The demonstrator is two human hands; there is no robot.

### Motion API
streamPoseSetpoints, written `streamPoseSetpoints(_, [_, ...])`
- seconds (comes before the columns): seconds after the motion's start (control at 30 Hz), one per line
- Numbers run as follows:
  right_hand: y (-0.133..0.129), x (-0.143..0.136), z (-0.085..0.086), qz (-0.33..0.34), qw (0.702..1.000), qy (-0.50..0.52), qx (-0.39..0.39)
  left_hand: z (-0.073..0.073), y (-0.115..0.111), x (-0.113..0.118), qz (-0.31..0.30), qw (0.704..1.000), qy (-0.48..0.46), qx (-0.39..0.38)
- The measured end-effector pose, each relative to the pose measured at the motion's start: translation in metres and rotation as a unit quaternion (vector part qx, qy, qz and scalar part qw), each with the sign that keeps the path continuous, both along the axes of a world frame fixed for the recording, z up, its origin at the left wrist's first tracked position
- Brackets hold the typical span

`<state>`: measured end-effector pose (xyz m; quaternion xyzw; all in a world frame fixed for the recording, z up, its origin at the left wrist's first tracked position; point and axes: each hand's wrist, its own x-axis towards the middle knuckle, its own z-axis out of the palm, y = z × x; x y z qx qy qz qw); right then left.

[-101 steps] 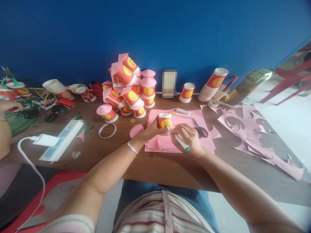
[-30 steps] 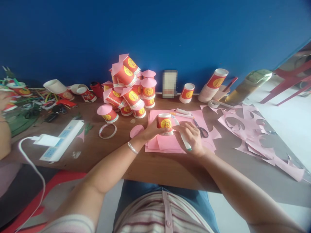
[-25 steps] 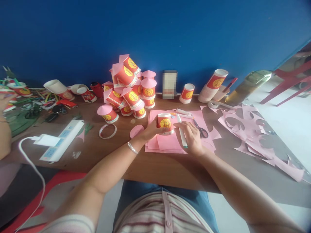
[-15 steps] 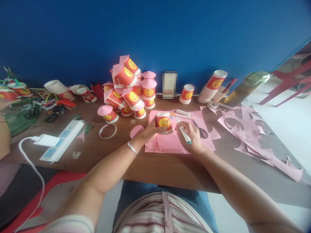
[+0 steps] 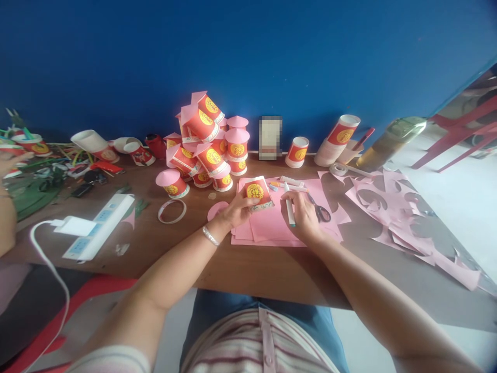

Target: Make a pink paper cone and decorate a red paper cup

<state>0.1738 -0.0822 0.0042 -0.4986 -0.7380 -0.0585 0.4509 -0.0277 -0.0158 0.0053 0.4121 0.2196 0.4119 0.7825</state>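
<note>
My left hand (image 5: 237, 210) grips a red and white paper cup (image 5: 257, 192) with a yellow round emblem, tilted, with green marks along its white band. To its right, my right hand (image 5: 305, 215) is closed around a white marker (image 5: 289, 207), its tip pointing up and away. Both hands are over stacked pink paper sheets (image 5: 277, 228). Dark scissors (image 5: 322, 212), a marker cap (image 5: 273, 187) and a white pen-like item (image 5: 292, 182) lie on the sheets. A pink paper circle (image 5: 217, 210) is partly behind my left hand.
Decorated cups with pink tops (image 5: 209, 158) are piled at the back. A tape roll (image 5: 172, 211) and power strip (image 5: 99, 225) lie left. Pink scraps (image 5: 392, 207), a bottle (image 5: 390, 142) and one cup (image 5: 297, 152) are right. Another person's hand shows at far left.
The cup in my left hand has tilted and shifted slightly left, showing more of its marked band. The marker in my right hand has turned more upright and moved a little left.
</note>
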Motion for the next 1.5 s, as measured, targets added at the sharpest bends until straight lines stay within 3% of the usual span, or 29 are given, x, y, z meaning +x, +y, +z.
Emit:
streamPoseSetpoints(0.47, [-0.001,0.0,0.001,0.001,0.998,-0.025,-0.052,0.003,0.0,-0.002,-0.037,0.999,-0.028,0.001])
streamPoseSetpoints(0.9, [0.001,0.003,-0.005,-0.005,0.988,0.108,-0.11,0.006,0.001,0.001,-0.008,0.998,-0.029,-0.05])
streamPoseSetpoints(1.2, [0.003,0.002,-0.002,0.009,0.997,0.044,-0.066,0.014,-0.006,0.003,0.011,1.0,-0.001,-0.021])
streamPoseSetpoints(1.5, [0.0,0.0,-0.003,0.101,0.992,0.03,-0.069,0.006,-0.002,0.002,0.037,0.999,0.027,-0.021])
